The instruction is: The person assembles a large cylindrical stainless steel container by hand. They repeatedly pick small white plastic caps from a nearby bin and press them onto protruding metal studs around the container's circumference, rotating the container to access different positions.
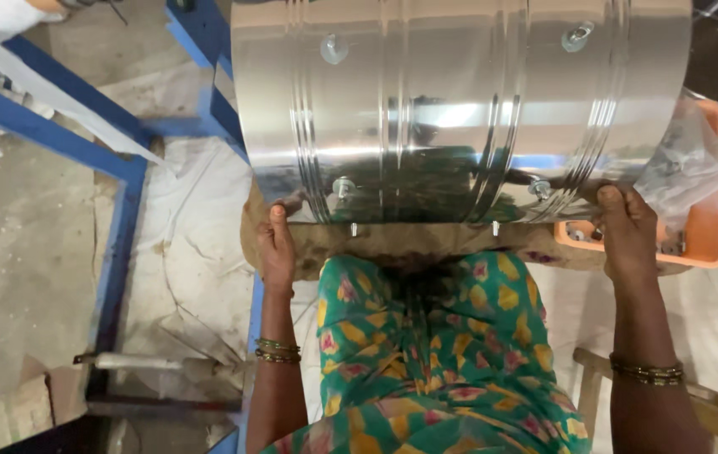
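A large polished steel drum [460,109] lies on its side across a cloth-covered bench [409,244], gripped at both lower ends: the left hand [276,244] curls its fingers under the near-left rim with the thumb pressed to the metal, and the right hand [625,223] clasps the near-right rim the same way. Small bolts [344,187] stud the drum just beyond the fingers, while an orange tray [703,244] under a crumpled clear plastic bag [695,168] sits just right of the right fingers. A blue metal frame [115,219] stands well left of the left hand.
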